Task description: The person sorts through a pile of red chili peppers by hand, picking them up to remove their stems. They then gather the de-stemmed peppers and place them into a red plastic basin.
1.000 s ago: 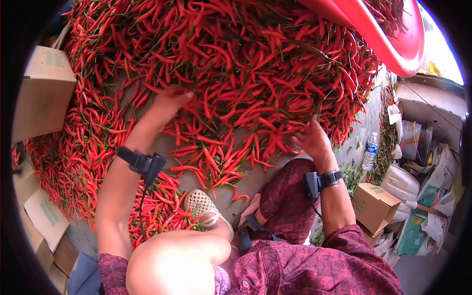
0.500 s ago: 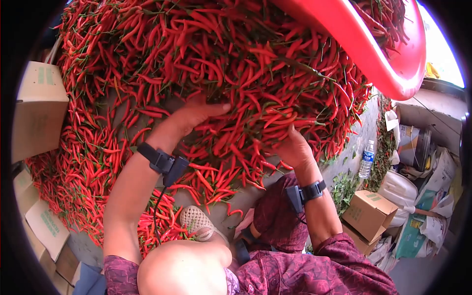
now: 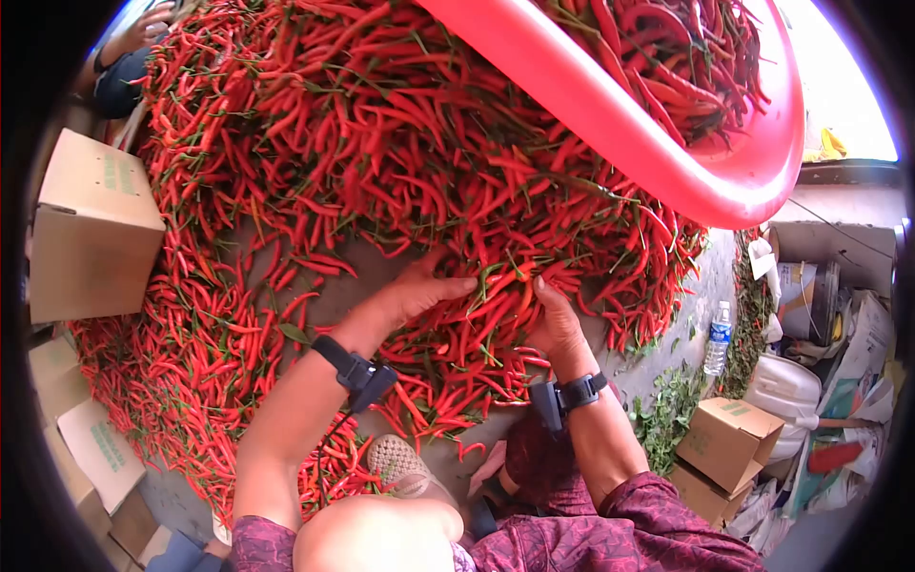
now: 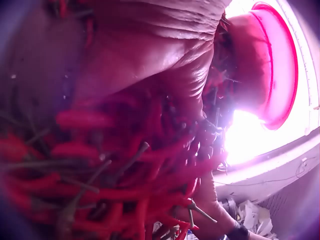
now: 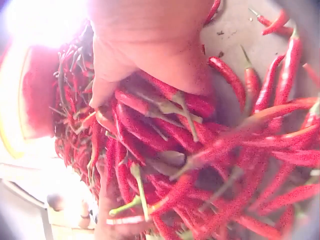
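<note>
A bunch of red chili peppers point(image 3: 500, 310) with green stems is gathered between the two hands at the lower edge of a big heap. The left hand point(image 3: 419, 289) holds the bunch from the left, its thumb pointing right along the top. From the right, the right hand point(image 3: 558, 324) cups the same bunch with its thumb raised; its fingers are hidden under the peppers. In the right wrist view, peppers point(image 5: 150, 125) lie against the right palm point(image 5: 155, 55). Peppers point(image 4: 135, 170) also crowd under the left palm point(image 4: 150, 55) in the left wrist view.
A heap of chili peppers point(image 3: 315, 114) spreads over the floor. Above it at the right leans a red plastic tub point(image 3: 705, 186) holding more peppers. Cardboard boxes point(image 3: 95, 238) stand left, another box point(image 3: 729, 434) and a water bottle point(image 3: 719, 338) right. Another person's hand point(image 3: 143, 29) shows top left.
Both hands have come closer together, the left moving right and the right moving left, and now hold a bunch of chili peppers between them. The head view has shifted.
</note>
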Available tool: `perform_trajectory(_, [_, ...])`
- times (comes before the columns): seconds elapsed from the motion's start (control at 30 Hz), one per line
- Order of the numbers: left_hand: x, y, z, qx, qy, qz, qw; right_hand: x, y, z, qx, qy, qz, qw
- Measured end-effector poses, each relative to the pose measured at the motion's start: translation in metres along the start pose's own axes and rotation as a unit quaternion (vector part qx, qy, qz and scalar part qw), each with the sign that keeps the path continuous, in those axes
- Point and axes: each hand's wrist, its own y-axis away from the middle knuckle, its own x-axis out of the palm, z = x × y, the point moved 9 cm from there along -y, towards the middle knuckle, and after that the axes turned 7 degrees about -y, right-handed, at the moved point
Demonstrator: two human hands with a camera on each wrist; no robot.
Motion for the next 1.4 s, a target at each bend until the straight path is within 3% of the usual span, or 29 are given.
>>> perform_trajectory(0.07, [-0.003, 0.007, -0.001, -0.020, 0.031, 0.018, 0.999, 0.012, 0.001, -0.007, 0.007, -0.008, -0.001, 1.000])
perform_trajectory(0.2, [-0.011, 0.048, -0.008, -0.025, 0.045, 0.088, 0.995, 0.052, 0.029, -0.028, -0.019, 0.101, 0.046, 0.994])
perform_trajectory(0.23, [-0.015, 0.063, -0.013, -0.014, 0.051, 0.066, 0.996, 0.063, 0.036, -0.033, -0.007, 0.226, 0.064, 0.972])
perform_trajectory(0.27, [-0.019, 0.080, -0.018, -0.005, 0.057, 0.045, 0.997, 0.081, 0.042, -0.037, -0.056, 0.285, 0.099, 0.952])
perform_trajectory(0.37, [-0.039, 0.130, -0.034, 0.098, 0.113, 0.022, 0.988, 0.144, 0.063, -0.057, -0.132, 0.460, 0.181, 0.859])
perform_trajectory(0.4, [-0.049, 0.151, -0.039, 0.110, 0.106, -0.001, 0.988, 0.176, 0.075, -0.059, -0.395, 0.665, 0.225, 0.592])
perform_trajectory(0.5, [-0.073, 0.197, -0.040, 0.103, 0.079, -0.089, 0.988, 0.179, 0.076, -0.070, -0.333, 0.661, 0.283, 0.610])
perform_trajectory(0.57, [-0.093, 0.221, -0.029, 0.072, 0.053, -0.133, 0.987, 0.173, 0.079, -0.066, -0.302, 0.682, 0.273, 0.608])
perform_trajectory(0.63, [-0.116, 0.235, -0.013, 0.031, 0.028, -0.155, 0.987, 0.143, 0.082, -0.060, -0.316, 0.734, 0.225, 0.558])
perform_trajectory(0.67, [-0.122, 0.240, -0.011, 0.016, 0.008, -0.212, 0.977, 0.129, 0.084, -0.049, -0.323, 0.745, 0.169, 0.559])
perform_trajectory(0.7, [-0.128, 0.245, -0.006, 0.009, -0.009, -0.239, 0.971, 0.134, 0.091, -0.033, -0.317, 0.728, 0.165, 0.585])
perform_trajectory(0.77, [-0.143, 0.244, 0.005, -0.002, -0.049, -0.281, 0.958, 0.080, 0.079, -0.016, -0.220, 0.621, 0.020, 0.752])
perform_trajectory(0.8, [-0.143, 0.240, -0.003, 0.018, -0.161, -0.309, 0.937, 0.082, 0.083, -0.006, -0.249, 0.672, -0.026, 0.697])
perform_trajectory(0.83, [-0.139, 0.235, -0.011, 0.039, -0.270, -0.333, 0.902, 0.078, 0.082, -0.004, -0.213, 0.637, -0.040, 0.740])
perform_trajectory(0.9, [-0.120, 0.227, -0.027, 0.079, -0.473, -0.374, 0.794, 0.073, 0.079, -0.010, -0.150, 0.561, -0.048, 0.812])
perform_trajectory(0.93, [-0.097, 0.220, -0.042, 0.112, -0.557, -0.369, 0.735, 0.070, 0.078, -0.015, -0.123, 0.520, -0.047, 0.844])
perform_trajectory(1.03, [-0.048, 0.193, -0.046, 0.202, -0.615, -0.321, 0.691, 0.063, 0.077, -0.038, 0.018, 0.382, -0.032, 0.923])
perform_trajectory(1.1, [-0.006, 0.168, -0.031, 0.218, -0.683, -0.223, 0.660, 0.067, 0.080, -0.051, 0.009, 0.437, 0.014, 0.900])
perform_trajectory(1.13, [0.008, 0.156, -0.013, 0.182, -0.695, -0.160, 0.677, 0.079, 0.088, -0.039, -0.091, 0.586, 0.033, 0.804])
perform_trajectory(1.17, [0.014, 0.151, 0.005, 0.152, -0.717, -0.141, 0.666, 0.094, 0.099, -0.030, -0.186, 0.713, 0.052, 0.674])
perform_trajectory(1.23, [0.002, 0.154, 0.008, 0.094, -0.712, -0.153, 0.679, 0.068, 0.111, -0.021, -0.157, 0.751, 0.007, 0.642])
perform_trajectory(1.3, [-0.027, 0.164, 0.014, 0.030, -0.737, -0.186, 0.649, 0.048, 0.127, -0.002, -0.146, 0.783, -0.065, 0.601])
perform_trajectory(1.33, [-0.032, 0.174, 0.008, 0.061, -0.747, -0.211, 0.627, 0.043, 0.135, 0.013, -0.154, 0.835, -0.125, 0.514])
perform_trajectory(1.37, [-0.043, 0.181, 0.013, 0.030, -0.756, -0.234, 0.610, 0.031, 0.141, 0.026, -0.208, 0.859, -0.146, 0.444])
perform_trajectory(1.4, [-0.052, 0.187, 0.016, 0.011, -0.747, -0.237, 0.621, 0.011, 0.138, 0.032, -0.158, 0.870, -0.190, 0.428])
